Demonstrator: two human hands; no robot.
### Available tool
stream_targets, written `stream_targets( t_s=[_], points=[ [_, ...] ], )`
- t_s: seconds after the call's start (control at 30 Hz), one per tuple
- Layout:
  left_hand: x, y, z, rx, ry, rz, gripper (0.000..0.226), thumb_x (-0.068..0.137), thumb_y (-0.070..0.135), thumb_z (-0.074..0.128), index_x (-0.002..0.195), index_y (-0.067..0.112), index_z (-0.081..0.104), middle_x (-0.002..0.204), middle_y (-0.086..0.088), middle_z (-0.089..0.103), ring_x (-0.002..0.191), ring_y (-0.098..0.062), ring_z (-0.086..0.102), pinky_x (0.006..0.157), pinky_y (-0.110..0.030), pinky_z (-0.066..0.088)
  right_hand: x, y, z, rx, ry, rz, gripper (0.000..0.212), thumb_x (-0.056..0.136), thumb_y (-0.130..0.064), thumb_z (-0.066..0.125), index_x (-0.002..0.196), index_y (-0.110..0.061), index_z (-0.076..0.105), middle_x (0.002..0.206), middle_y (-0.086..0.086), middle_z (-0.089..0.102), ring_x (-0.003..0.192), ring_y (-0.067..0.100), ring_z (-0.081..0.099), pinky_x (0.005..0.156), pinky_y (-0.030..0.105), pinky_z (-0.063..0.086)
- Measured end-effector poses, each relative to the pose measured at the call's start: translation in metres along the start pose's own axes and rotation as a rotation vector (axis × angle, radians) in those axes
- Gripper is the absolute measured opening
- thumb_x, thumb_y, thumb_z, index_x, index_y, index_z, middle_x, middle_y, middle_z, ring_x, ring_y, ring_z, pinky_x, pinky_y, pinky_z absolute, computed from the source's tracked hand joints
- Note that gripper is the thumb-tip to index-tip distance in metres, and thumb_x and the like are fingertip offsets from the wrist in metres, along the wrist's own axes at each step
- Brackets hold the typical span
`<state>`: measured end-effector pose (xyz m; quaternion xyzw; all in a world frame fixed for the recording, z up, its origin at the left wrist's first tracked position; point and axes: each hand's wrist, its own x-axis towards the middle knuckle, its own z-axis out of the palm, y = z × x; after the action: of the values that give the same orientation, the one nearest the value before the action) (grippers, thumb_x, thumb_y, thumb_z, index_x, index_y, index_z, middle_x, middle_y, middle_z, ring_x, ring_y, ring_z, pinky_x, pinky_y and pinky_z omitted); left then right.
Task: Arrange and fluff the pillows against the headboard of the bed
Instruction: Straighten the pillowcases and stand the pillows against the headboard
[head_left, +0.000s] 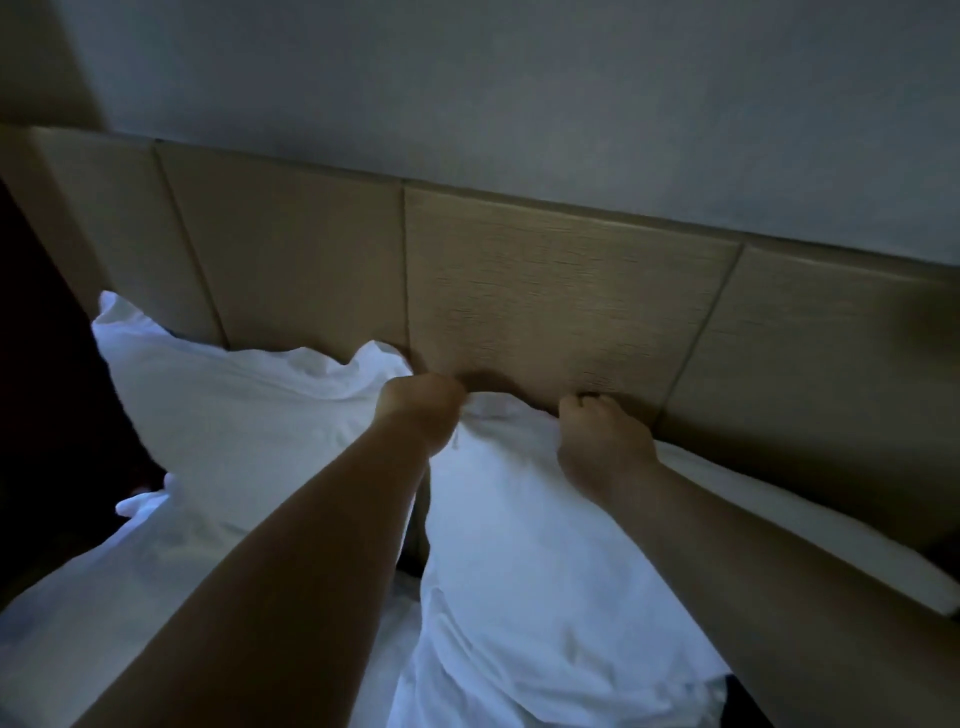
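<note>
Two white pillows lean against the tan panelled headboard (545, 291). The left pillow (234, 415) stands at the left with a rumpled top edge. The right pillow (519, 545) fills the middle. My left hand (421, 410) is closed on the right pillow's top left corner, close beside the left pillow. Further right, my right hand (602, 441) grips that pillow's top edge where it meets the headboard. Both forearms reach in from below.
A grey wall (519, 104) rises above the headboard. White bedding (78, 623) lies at the lower left, and more white fabric (805, 519) runs along the headboard at the right. The far left is dark.
</note>
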<state>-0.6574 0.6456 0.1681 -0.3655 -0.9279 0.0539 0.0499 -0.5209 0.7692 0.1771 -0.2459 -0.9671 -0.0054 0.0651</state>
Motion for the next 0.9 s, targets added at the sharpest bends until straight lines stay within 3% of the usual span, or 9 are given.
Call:
stream_targets(
  t_s=[0.1,0.27,0.33,0.43,0.53,0.6,0.73,0.8,0.9],
  points=[
    [0.009,-0.007,-0.010,0.016,0.069,-0.083,0.021,0.097,0.015,0.046,0.109,0.013,0.063,0.108,-0.006,0.069,0.101,-0.024,0.067,0.078,-0.033,0.049,0.001,0.013,0.000,-0.041,-0.040,0.049,0.028,0.096,-0.003,0.040,0.106,-0.013,0.064,0.108,0.007,0.067,0.101,0.024,0.063,0.077,0.034,0.050],
    [0.022,-0.008,-0.014,0.023,0.057,-0.271,0.024,0.092,0.010,0.053,0.113,0.013,0.066,0.110,-0.007,0.069,0.105,-0.025,0.065,0.079,-0.034,0.051,0.016,0.005,0.002,0.083,0.117,-0.012,0.023,0.090,0.002,0.044,0.098,-0.004,0.065,0.103,0.014,0.066,0.101,0.032,0.061,0.076,0.036,0.050],
    [0.024,-0.011,-0.007,0.032,0.051,-0.332,0.024,0.093,0.011,0.053,0.113,0.012,0.067,0.112,-0.008,0.068,0.109,-0.025,0.062,0.083,-0.034,0.051,0.020,-0.004,0.005,0.052,0.150,-0.076,0.008,0.070,0.006,0.066,0.074,0.000,0.068,0.077,0.018,0.068,0.075,0.035,0.067,0.058,0.034,0.053],
    [0.023,-0.017,0.001,-0.011,0.047,-0.403,0.028,0.093,0.012,0.052,0.118,0.012,0.066,0.120,-0.010,0.062,0.115,-0.026,0.059,0.088,-0.037,0.051,0.030,-0.008,0.020,0.097,0.123,-0.115,0.030,0.034,0.007,0.082,0.045,-0.008,0.059,0.045,0.009,0.058,0.041,0.027,0.059,0.034,0.024,0.044],
    [0.021,-0.013,0.005,-0.153,0.050,-0.393,0.034,0.094,0.013,0.049,0.127,0.015,0.057,0.126,-0.010,0.054,0.115,-0.026,0.057,0.088,-0.039,0.050,0.022,-0.011,0.014,0.095,0.088,-0.139,0.015,0.066,0.009,0.069,0.077,0.000,0.067,0.080,0.019,0.069,0.077,0.035,0.067,0.060,0.035,0.054],
    [0.016,-0.008,0.005,-0.264,0.095,-0.342,0.036,0.094,0.017,0.044,0.130,0.020,0.048,0.118,-0.009,0.058,0.104,-0.027,0.060,0.078,-0.039,0.049,0.020,-0.006,0.018,0.078,0.090,-0.143,0.023,0.084,0.006,0.049,0.103,-0.001,0.061,0.108,0.018,0.064,0.104,0.034,0.058,0.081,0.039,0.050],
    [-0.002,0.016,-0.014,-0.270,0.154,-0.209,0.045,0.086,0.018,0.046,0.130,0.026,0.038,0.090,-0.002,0.062,0.078,-0.021,0.059,0.063,-0.030,0.045,0.005,-0.001,0.007,0.173,0.110,-0.154,0.023,0.089,-0.002,0.044,0.106,-0.007,0.059,0.112,0.013,0.062,0.105,0.031,0.055,0.082,0.039,0.047],
    [-0.012,0.042,-0.031,-0.261,0.179,-0.137,0.047,0.086,0.018,0.046,0.131,0.027,0.037,0.103,-0.004,0.066,0.088,-0.024,0.063,0.065,-0.031,0.048,-0.007,0.008,-0.004,0.217,0.121,-0.153,0.021,0.090,-0.005,0.046,0.104,-0.009,0.060,0.110,0.011,0.063,0.102,0.029,0.057,0.080,0.037,0.047],
    [-0.031,0.097,-0.054,-0.252,0.124,-0.055,0.043,0.089,0.019,0.045,0.132,0.024,0.041,0.123,-0.005,0.061,0.111,-0.026,0.059,0.084,-0.037,0.048,-0.033,0.040,-0.023,0.223,0.072,-0.145,0.022,0.089,-0.006,0.048,0.104,-0.011,0.063,0.105,0.008,0.065,0.099,0.028,0.062,0.078,0.036,0.049]
  ],
)
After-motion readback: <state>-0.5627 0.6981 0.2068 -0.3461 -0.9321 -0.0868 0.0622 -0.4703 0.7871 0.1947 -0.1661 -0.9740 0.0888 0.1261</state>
